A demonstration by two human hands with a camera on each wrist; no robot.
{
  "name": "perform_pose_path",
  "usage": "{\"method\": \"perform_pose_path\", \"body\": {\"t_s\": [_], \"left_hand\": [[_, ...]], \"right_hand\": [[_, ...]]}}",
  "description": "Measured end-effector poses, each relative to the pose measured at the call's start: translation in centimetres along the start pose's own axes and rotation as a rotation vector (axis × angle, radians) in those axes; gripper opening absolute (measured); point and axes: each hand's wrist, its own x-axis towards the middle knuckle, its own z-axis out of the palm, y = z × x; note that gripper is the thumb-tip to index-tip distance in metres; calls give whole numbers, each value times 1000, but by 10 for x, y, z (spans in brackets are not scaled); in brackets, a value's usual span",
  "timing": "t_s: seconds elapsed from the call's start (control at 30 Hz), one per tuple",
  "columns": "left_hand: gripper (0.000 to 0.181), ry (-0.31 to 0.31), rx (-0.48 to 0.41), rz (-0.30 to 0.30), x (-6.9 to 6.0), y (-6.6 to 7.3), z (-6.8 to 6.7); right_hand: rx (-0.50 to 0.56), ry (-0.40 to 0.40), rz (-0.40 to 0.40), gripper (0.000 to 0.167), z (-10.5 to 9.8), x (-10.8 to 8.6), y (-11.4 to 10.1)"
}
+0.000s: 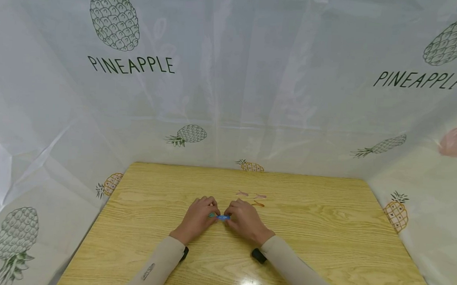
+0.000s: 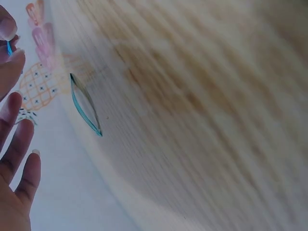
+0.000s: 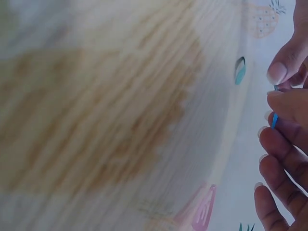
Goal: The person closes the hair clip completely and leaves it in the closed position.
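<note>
Near the middle of the table, a small blue hair clip (image 1: 223, 217) is pinched between both hands. My left hand (image 1: 200, 215) holds its left end with thumb and finger. At the right end, the thumb and finger of my right hand (image 1: 246, 218) grip it, while its other fingers spread apart in the right wrist view. Only a thin blue strip of the clip (image 3: 274, 120) shows there, the rest being covered by fingers. A teal hair clip (image 2: 86, 106) lies on the table beside the left hand.
Beyond the hands lie two pink hair clips (image 1: 242, 193) (image 1: 260, 196) and an orange one (image 1: 258, 203), apparently spread in a V. Around the wooden table (image 1: 343, 232) hangs a white sheet (image 1: 254, 75) printed with pineapples.
</note>
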Motion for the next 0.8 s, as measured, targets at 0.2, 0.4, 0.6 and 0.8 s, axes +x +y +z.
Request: {"method": "perform_pose_path", "body": {"t_s": [0.2,0.4,0.6,0.8], "left_hand": [[10,-86,71,-21,7,-3,5],[9,-122,93,-28,12,-3,8],[9,-168,123,-50,15,-1,10],[9,-180,126,-55,18,0,10]], "right_hand": [[-30,-66,22,9,3,3,2],[-42,-126,63,12,5,6,4],[-51,-156,88,11,6,9,4],[-59,-162,92,9,8,11,6]]}}
